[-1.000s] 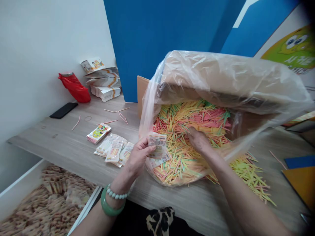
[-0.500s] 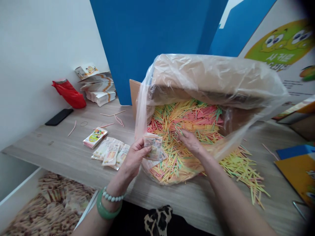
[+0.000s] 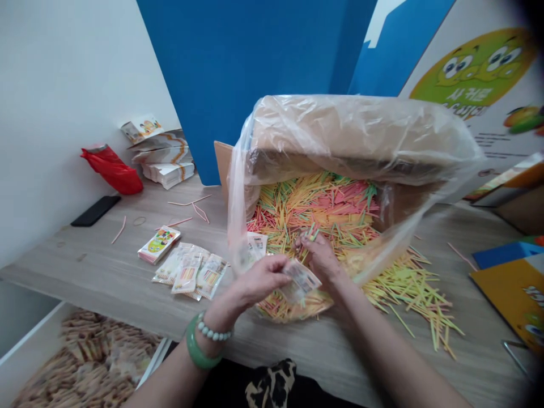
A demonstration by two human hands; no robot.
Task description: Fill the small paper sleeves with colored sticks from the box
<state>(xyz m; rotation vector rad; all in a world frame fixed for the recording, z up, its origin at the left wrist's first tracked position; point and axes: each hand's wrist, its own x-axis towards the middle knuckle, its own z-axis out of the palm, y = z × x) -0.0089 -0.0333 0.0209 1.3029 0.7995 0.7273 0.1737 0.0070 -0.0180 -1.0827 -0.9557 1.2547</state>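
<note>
My left hand grips a small printed clear packet by its edge, in front of the box. Close by on its right, my right hand is closed around several thin coloured sticks, their tips poking up past the fingers. Under both hands lies a heap of loose yellow, pink, orange and green sticks. It spills from a cardboard box with a clear plastic liner. Another printed packet rests at the heap's left edge. Filled packets lie on the table to the left.
A small stack of printed cards, a black phone-like slab, a red bag and folded cartons occupy the table's left side. Below, a drawer is full of packets. Loose sticks and an orange-blue carton lie right.
My left hand has moved right with the packet, now tilted beside my right hand. My right hand has drawn slightly back with sticks gathered in its fingers. The view has shifted a little.
</note>
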